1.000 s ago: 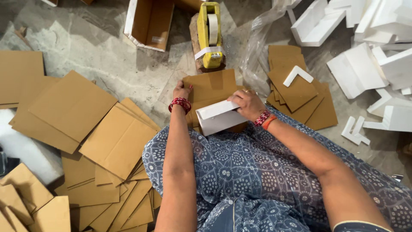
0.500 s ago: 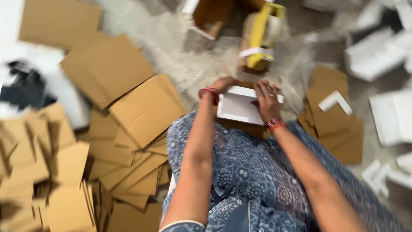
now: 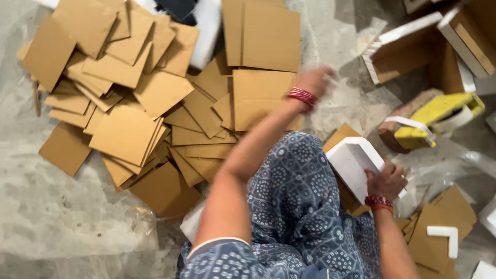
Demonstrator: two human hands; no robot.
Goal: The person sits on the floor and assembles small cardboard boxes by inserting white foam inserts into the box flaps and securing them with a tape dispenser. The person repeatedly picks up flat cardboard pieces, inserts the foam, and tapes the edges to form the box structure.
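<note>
We see the right hand [image 3: 385, 181] clasping a white foam tray [image 3: 354, 163] at its near right edge, the tray tilted on the lap with its hollow showing nothing inside. The left hand [image 3: 315, 80], blurred so we cannot tell its grip, hangs empty above the floor just right of the brown cardboard sheets [image 3: 155, 98]. At far right, an open cardboard box [image 3: 408, 51] lies beside a yellow tape dispenser [image 3: 439, 116].
</note>
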